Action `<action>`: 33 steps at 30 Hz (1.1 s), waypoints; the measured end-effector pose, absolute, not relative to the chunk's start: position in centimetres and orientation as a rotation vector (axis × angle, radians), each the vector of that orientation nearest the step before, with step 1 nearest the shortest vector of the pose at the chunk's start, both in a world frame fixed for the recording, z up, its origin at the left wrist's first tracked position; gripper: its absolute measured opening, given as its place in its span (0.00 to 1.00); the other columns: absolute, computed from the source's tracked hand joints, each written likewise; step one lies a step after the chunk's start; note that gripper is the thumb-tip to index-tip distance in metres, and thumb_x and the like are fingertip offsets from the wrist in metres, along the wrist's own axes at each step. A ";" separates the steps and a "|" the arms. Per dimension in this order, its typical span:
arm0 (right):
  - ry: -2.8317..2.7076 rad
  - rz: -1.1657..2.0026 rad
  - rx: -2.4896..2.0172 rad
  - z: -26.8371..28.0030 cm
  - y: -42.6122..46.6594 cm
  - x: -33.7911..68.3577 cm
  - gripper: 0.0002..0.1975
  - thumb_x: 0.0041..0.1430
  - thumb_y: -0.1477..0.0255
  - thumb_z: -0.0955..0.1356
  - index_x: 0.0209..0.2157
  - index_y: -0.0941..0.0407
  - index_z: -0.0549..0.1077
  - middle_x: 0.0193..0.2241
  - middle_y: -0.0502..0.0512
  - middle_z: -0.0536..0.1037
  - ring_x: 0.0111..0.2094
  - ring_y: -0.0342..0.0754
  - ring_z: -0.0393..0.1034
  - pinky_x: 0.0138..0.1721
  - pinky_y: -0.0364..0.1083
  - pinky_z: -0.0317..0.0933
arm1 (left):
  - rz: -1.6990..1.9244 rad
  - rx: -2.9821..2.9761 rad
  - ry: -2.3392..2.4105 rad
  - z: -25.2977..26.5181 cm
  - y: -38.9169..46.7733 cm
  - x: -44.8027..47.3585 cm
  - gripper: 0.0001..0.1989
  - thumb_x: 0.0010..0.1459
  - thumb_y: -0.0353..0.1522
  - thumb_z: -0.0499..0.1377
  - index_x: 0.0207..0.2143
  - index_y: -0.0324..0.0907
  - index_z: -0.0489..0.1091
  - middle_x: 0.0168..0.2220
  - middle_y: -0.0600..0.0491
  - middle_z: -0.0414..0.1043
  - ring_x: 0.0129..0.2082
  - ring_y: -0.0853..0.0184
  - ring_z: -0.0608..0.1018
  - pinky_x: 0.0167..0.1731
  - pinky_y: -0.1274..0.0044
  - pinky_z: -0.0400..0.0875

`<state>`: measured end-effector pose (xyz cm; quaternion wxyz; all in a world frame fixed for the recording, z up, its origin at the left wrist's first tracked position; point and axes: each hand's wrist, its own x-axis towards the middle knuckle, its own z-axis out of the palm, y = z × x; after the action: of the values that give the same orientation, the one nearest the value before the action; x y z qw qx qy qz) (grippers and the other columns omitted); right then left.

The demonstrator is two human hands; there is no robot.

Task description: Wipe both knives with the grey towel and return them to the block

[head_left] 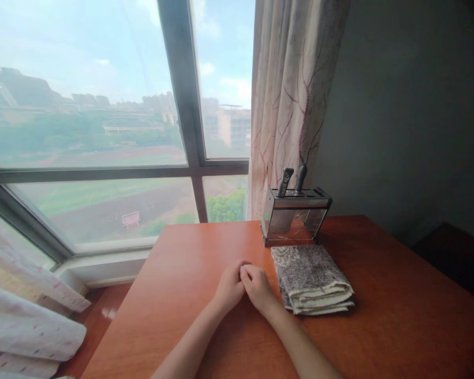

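My left hand (232, 284) and my right hand (256, 287) rest together on the wooden table, fingers curled in and touching each other. Both are closed, and no object shows in them. Just right of my right hand lies a folded grey patterned towel (310, 271) with pale edges. Behind the towel stands a knife holder (298, 202) with a metal frame and clear sides. A knife (285, 182) with a dark patterned handle and another tool with a black handle (300, 178) stick up from its slots.
The reddish-brown table (174, 295) reaches toward a large window (87, 131) at the left and ahead. A long curtain (288, 95) with a branch pattern hangs behind the knife holder. Another curtain (27, 321) bunches at lower left. A dark wall (403, 116) stands at right.
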<state>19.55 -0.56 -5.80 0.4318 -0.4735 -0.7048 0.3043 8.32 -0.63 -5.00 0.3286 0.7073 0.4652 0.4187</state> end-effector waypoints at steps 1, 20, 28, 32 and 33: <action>-1.758 0.760 -1.182 -5.7 -0.6 19.6 0.18 0.62 0.67 0.57 0.18 0.54 0.56 0.18 0.47 0.62 0.23 0.43 0.58 0.26 0.43 0.47 | 1.097 1.853 1.216 -5.0 -0.6 8.3 0.15 0.48 0.23 0.51 0.37 0.40 0.72 0.34 0.50 0.76 0.35 0.63 0.76 0.38 0.74 0.68; -1.759 0.744 -1.191 -6.2 -0.5 19.4 0.17 0.61 0.68 0.57 0.18 0.55 0.57 0.19 0.48 0.64 0.23 0.42 0.58 0.26 0.43 0.46 | 1.105 1.852 1.197 -5.1 -0.7 8.3 0.15 0.47 0.23 0.52 0.37 0.38 0.72 0.34 0.49 0.76 0.35 0.63 0.76 0.38 0.75 0.68; -1.764 0.745 -1.191 -6.1 -0.5 19.5 0.17 0.61 0.68 0.57 0.19 0.55 0.57 0.19 0.48 0.64 0.23 0.43 0.59 0.26 0.43 0.47 | 1.115 1.857 1.187 -5.1 -0.6 8.3 0.15 0.47 0.23 0.52 0.37 0.39 0.72 0.34 0.49 0.76 0.35 0.63 0.76 0.38 0.75 0.67; -1.764 0.744 -1.197 -6.0 -0.5 19.5 0.17 0.61 0.68 0.57 0.18 0.55 0.56 0.19 0.48 0.63 0.23 0.43 0.58 0.26 0.43 0.46 | 1.110 1.856 1.182 -4.9 -0.6 8.3 0.15 0.46 0.23 0.52 0.37 0.39 0.72 0.34 0.49 0.76 0.36 0.63 0.76 0.38 0.75 0.67; -1.764 0.744 -1.195 -6.0 -0.5 19.5 0.17 0.61 0.68 0.57 0.18 0.55 0.56 0.19 0.48 0.64 0.23 0.43 0.58 0.26 0.43 0.46 | 1.110 1.856 1.184 -4.8 -0.7 8.3 0.15 0.46 0.23 0.52 0.37 0.39 0.72 0.35 0.49 0.76 0.36 0.63 0.76 0.38 0.75 0.68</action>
<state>19.52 -0.52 -5.99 0.4280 -0.4784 -0.7065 0.2980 8.33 -0.66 -4.80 0.3316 0.7102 0.4532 0.4246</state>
